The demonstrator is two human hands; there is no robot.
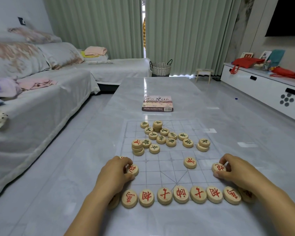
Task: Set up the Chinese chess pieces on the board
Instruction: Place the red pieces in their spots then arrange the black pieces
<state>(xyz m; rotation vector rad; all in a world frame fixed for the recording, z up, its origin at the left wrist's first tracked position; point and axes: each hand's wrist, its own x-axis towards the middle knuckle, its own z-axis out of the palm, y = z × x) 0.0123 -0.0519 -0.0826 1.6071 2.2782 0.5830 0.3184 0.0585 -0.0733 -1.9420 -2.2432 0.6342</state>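
Note:
A clear plastic chess board (162,167) with pale lines lies on the grey table. Along its near edge stands a row of several round wooden pieces with red characters (180,195). My left hand (116,172) pinches a red-lettered piece (132,169) at the board's left side. My right hand (235,169) pinches another red piece (218,168) at the right side. One red piece (190,162) sits alone between them. Several loose pieces, mostly black-lettered and some stacked (167,137), lie scattered over the far half.
The chess box (157,103) lies on the table beyond the board. A sofa with folded clothes (32,86) runs along the left. A woven basket (160,68) and a small stool stand by the curtains; a white cabinet (262,84) is at right.

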